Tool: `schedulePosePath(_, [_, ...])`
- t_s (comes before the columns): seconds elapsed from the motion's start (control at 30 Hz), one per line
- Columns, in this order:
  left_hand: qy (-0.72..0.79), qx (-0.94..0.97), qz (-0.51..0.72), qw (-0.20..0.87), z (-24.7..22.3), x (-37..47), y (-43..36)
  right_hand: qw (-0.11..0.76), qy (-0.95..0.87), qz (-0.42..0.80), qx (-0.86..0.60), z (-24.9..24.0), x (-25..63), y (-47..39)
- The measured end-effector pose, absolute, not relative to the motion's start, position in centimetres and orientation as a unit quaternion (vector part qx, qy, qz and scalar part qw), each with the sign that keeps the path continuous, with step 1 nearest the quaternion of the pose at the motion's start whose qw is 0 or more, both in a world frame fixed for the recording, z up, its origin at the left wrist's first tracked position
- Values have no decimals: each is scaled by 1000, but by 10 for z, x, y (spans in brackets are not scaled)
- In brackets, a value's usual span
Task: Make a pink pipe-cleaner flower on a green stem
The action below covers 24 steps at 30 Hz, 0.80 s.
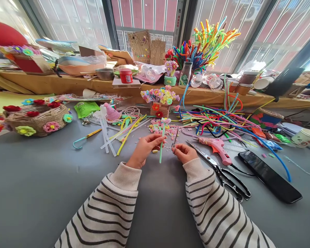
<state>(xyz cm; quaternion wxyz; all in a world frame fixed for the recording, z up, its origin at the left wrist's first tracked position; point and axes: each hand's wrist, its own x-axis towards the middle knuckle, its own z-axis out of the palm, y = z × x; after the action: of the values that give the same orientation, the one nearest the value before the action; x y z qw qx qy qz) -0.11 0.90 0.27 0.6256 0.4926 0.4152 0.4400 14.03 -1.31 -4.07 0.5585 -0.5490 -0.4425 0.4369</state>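
A slim mint-green fuzzy stem with a small pale pink-and-white flower at its top (162, 141) was held nearly upright above the smooth grey surface (93, 199), pinched between the thumb and fingers of the left hand (144, 148). Small dark-bladed scissors (175, 139) were gripped by the nearly closed right hand (184, 152), their tips pointed upward just beside the stem. Large silver scissors with black handles (218, 168) and a pink glue gun with an orange trigger (217, 146) were seen lying near the right hand.
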Motion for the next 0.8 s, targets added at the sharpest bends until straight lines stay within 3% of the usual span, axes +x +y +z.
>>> schedulePosePath(0.57, [399,467,463,639,7,-2,8,601,-411,388,-565,-40,142,-13])
schedulePosePath(0.8, [388,469,478,634,7,-2,7,603,-373,509,-488,-34,141,-15])
